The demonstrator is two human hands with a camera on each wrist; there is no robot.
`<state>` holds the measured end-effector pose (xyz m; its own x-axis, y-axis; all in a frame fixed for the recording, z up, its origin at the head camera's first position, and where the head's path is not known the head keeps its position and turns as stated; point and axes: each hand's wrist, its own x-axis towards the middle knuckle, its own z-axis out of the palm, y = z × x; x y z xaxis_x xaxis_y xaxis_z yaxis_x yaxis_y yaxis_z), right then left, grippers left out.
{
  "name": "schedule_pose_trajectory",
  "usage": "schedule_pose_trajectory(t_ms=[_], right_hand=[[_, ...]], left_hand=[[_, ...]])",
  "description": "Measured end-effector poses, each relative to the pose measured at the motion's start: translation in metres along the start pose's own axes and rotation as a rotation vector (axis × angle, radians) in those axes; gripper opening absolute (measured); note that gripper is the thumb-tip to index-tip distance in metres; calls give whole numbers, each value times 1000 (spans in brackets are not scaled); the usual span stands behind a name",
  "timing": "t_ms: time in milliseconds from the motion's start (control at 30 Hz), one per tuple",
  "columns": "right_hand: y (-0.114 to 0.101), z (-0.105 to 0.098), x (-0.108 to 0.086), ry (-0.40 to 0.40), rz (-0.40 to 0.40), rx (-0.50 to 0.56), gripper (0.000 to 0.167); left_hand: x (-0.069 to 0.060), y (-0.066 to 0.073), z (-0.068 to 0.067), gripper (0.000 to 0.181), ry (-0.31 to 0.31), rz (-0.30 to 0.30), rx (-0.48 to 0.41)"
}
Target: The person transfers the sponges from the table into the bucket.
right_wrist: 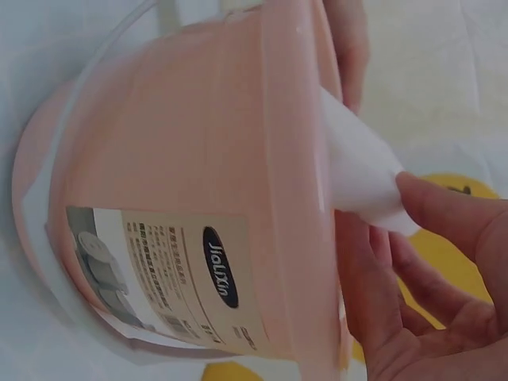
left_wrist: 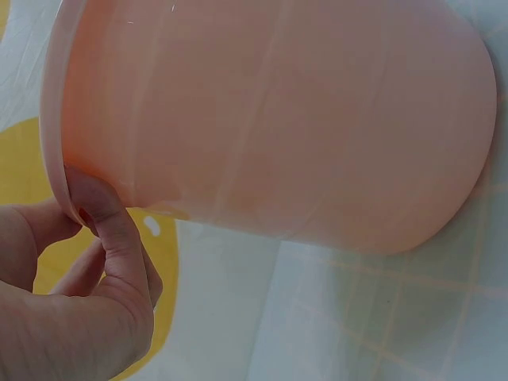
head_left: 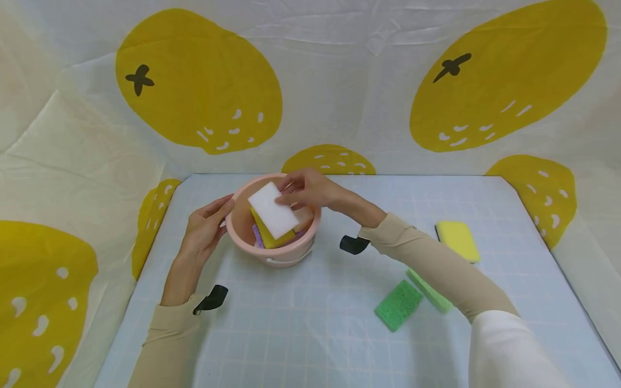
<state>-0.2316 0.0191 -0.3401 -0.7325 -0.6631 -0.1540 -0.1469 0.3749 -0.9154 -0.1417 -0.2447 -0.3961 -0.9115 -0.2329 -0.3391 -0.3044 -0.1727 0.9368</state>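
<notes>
Bucket [head_left: 286, 255] contains yellow sponge [head_left: 266, 230], purple sponge [head_left: 258, 237]. Left hand [head_left: 206, 223] grips its rim [left_wrist: 52, 119]; right hand [head_left: 310, 187] pinches white sponge [head_left: 271, 210] at its opening. Only right wrist view shows its label [right_wrist: 190, 274].

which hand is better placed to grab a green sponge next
Probably the right hand, once it releases the white sponge: both green sponges lie on its side, while the left hand grips the pink bucket by its rim.

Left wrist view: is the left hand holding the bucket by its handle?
No, the left hand pinches the pink bucket at its rim.
</notes>
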Motion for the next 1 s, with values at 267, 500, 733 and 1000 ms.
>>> schedule_pose_trajectory(t_ms=[267, 500, 733, 1000], right_hand=[[0, 13, 5, -18, -25, -118, 28], [-3, 24, 10, 24, -132, -339, 26], [-1, 39, 12, 19, -238, -456, 29], [0, 47, 11, 91, -275, -607, 24]], left_hand=[[1, -2, 0, 65, -24, 28, -38], [2, -3, 0, 63, -23, 36, -44], [1, -3, -1, 64, -20, 32, -38], [0, -3, -1, 64, -26, 34, -36]])
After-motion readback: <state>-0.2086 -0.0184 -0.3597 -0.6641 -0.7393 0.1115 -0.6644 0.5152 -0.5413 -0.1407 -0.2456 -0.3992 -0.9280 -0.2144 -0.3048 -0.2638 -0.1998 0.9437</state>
